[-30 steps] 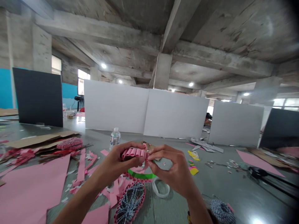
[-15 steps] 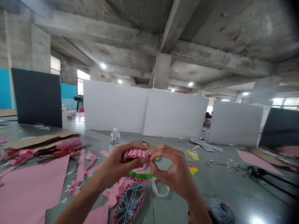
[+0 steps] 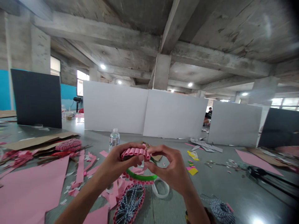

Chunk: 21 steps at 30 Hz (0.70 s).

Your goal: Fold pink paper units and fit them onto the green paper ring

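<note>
Between both hands, above the table, is a green ring [image 3: 143,178] edged with small pink paper rolls. My left hand [image 3: 121,160] is closed on its far left rim, thumb inside and fingers behind the rolls. My right hand [image 3: 167,165] pinches at the far right rim, thumb and forefinger around the end of the row of rolls; what exactly lies between the fingertips is partly hidden. Below the ring lies a pink-edged oval piece [image 3: 129,202] strung with blue-and-white cord. A roll of white tape [image 3: 161,196] rests beside it, under my right hand.
Pink paper sheets [image 3: 30,186] and strips cover the left side. A plastic bottle [image 3: 114,138] stands behind my left hand. A ball of cord [image 3: 220,210] lies at right front, black-handled scissors [image 3: 257,171] farther right. White panels [image 3: 114,107] stand across the back.
My right hand has shifted slightly left along the rim, its thumb now closer to my left thumb. The green ring has tilted, so more of its opening and lower edge shows.
</note>
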Available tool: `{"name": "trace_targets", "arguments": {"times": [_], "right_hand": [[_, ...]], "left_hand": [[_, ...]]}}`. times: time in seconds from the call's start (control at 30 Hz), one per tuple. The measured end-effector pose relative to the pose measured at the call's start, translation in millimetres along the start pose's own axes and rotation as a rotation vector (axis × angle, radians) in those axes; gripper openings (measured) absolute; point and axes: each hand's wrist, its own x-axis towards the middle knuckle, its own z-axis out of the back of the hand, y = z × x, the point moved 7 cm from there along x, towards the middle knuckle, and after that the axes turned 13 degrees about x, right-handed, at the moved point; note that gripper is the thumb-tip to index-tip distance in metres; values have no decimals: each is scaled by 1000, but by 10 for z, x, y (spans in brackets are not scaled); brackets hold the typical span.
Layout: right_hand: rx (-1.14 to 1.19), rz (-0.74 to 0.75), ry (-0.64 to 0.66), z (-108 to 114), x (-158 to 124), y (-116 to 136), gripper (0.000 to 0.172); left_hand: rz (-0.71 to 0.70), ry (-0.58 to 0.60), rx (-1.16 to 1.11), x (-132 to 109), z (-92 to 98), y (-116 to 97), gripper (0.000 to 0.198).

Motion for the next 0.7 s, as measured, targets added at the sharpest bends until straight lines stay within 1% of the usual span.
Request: {"name": "trace_targets", "arguments": {"times": [0.07, 0.17, 0.33, 0.43, 0.5, 0.63, 0.7], "right_hand": [[25, 2, -1, -5, 0, 0, 31], [66, -9, -17, 4, -4, -12, 29], [83, -7, -42, 38, 7, -25, 17], [83, -14, -41, 32, 24, -32, 21], [94, -18, -34, 17, 33, -35, 18], [97, -20, -30, 13, 35, -40, 14], [109, -35, -42, 31, 33, -56, 12]], "left_hand": [[-20, 6, -12, 24, 18, 16, 43], [-46, 26, -14, 45, 18, 20, 42], [-33, -67, 3, 23, 62, 0, 37], [-54, -12, 8, 32, 27, -7, 38], [-61, 18, 7, 42, 14, 4, 39], [-61, -26, 37, 45, 61, 29, 38], [-70, -3, 61, 44, 55, 34, 38]]}}
